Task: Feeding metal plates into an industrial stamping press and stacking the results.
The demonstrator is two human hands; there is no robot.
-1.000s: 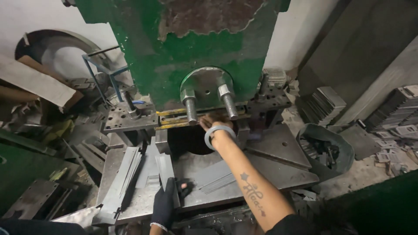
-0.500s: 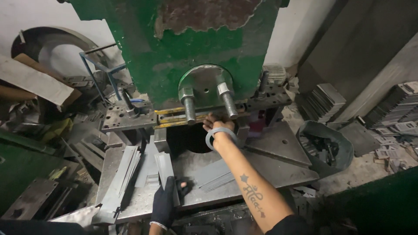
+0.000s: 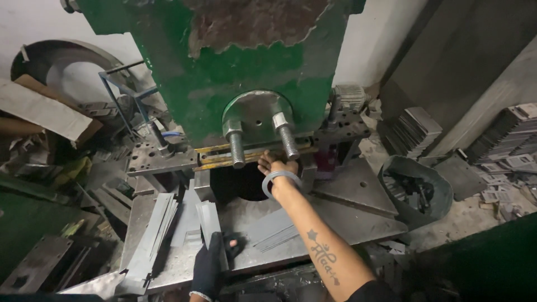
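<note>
Two hands work at the green press (image 3: 224, 61). The right hand (image 3: 278, 166), bare with a metal bangle (image 3: 279, 182) on the wrist, reaches far into the die gap under the two threaded bolts (image 3: 260, 140), fingers curled on something I cannot make out. The gloved left hand (image 3: 210, 263) grips a grey metal strip (image 3: 211, 229) at the near table edge, keeping it beside the strip stack (image 3: 156, 235) on the left.
</note>
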